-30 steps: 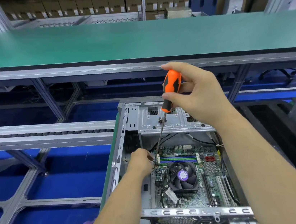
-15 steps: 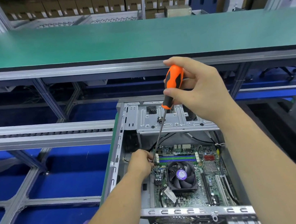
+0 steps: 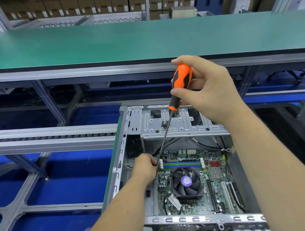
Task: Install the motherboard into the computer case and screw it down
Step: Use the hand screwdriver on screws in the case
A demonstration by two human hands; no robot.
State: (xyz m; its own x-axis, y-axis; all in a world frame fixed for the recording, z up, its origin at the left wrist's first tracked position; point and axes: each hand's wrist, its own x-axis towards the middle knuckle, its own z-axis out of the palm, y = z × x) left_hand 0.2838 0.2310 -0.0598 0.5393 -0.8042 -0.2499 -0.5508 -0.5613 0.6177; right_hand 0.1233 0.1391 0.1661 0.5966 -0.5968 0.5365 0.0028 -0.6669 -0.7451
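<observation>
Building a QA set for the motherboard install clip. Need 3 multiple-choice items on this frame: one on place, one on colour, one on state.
1. Where does the screwdriver tip point?
A. far left corner of the motherboard
B. the CPU fan
C. the green bench top

2. What colour is the screwdriver handle?
A. blue and white
B. orange and black
C. all yellow

3. What is the left hand doing?
A. lying flat on the bench
B. holding a loose fan
C. fingers closed at the lower end of the shaft

Answers:
1 A: the shaft runs down to that corner, beside the memory slots.
2 B: orange body, black grip panels, held by the right hand.
3 C: its fingers curl where the shaft ends.
</observation>
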